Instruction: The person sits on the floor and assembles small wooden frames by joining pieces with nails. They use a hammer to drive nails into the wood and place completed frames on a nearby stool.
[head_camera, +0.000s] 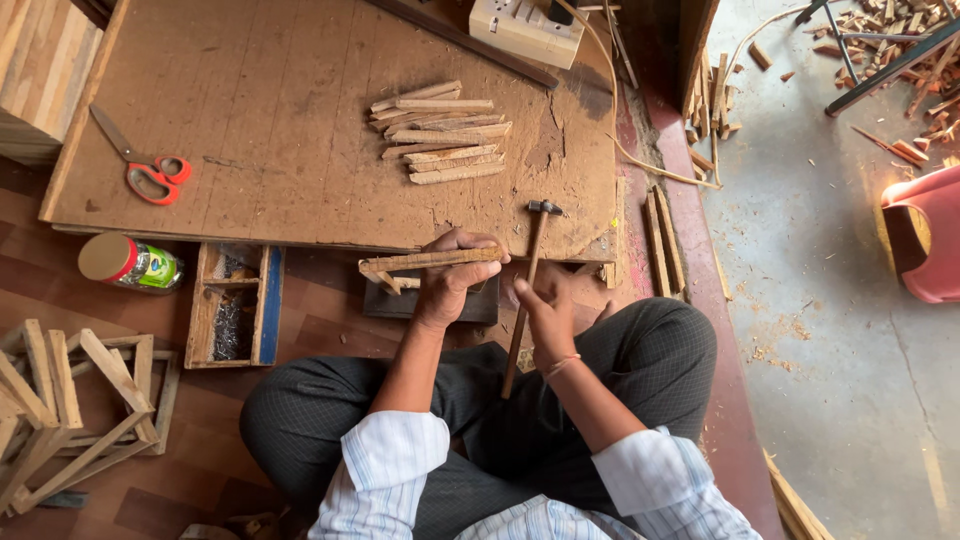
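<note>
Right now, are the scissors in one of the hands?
No, the scissors lie on the board; the left hand holds wooden strips, the right hand a hammer.

A flat brown board worktop (280, 90) lies on the floor (850, 330). On it, orange-handled scissors (140, 165) sit at the left, a heap of short wood strips (440, 135) right of the middle, and a pale socket box (525, 28) at the far edge. Wood scraps (900, 40) litter the floor far right.
</note>
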